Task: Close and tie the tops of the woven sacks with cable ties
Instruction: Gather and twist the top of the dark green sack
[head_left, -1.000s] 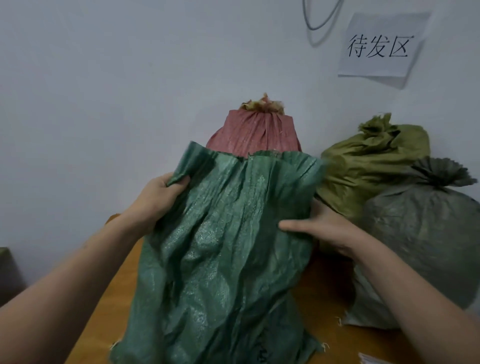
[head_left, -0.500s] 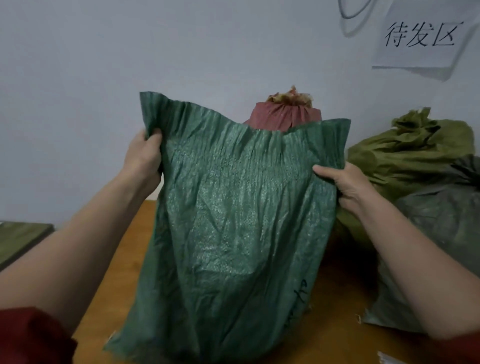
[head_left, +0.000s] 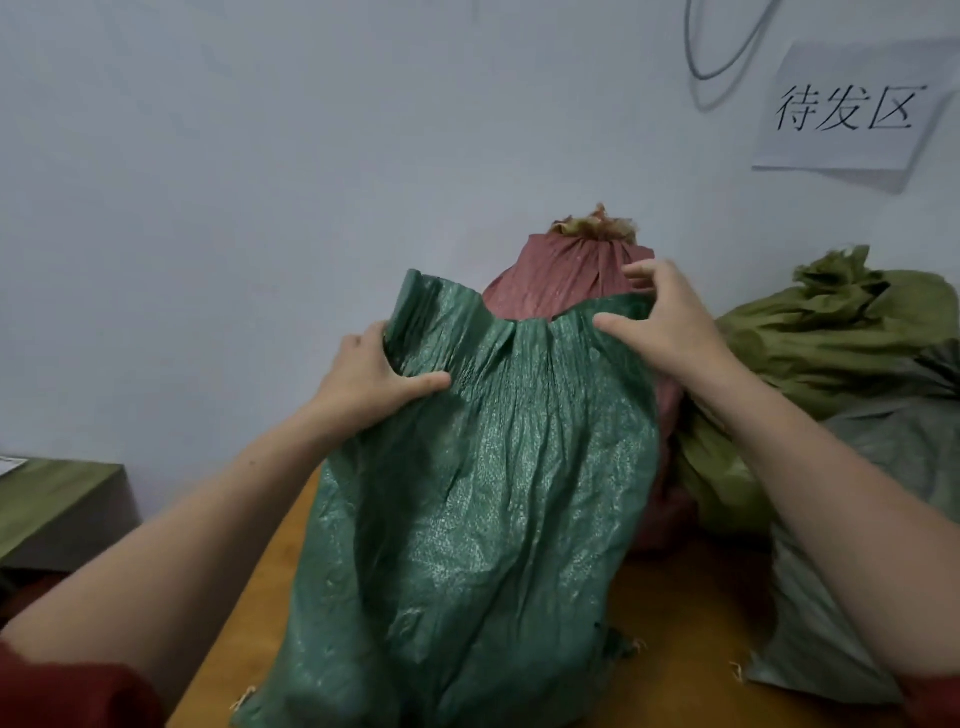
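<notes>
The crinkled dark green woven sack (head_left: 467, 509) stands upright on the wooden worktop (head_left: 691, 623) — its top unfastened. The left hand (head_left: 371, 376) and right hand (head_left: 662, 317) each pinch its pleated rim.

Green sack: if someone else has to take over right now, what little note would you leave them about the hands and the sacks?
Left hand grips the green sack at its top left edge; right hand pinches the top right.
The sack stands on the table, top spread wide, not gathered.
Behind it, the red sack and olive sack have bunched tops.
Left to do: gather the top and tie it. No cable tie is in view.
</notes>
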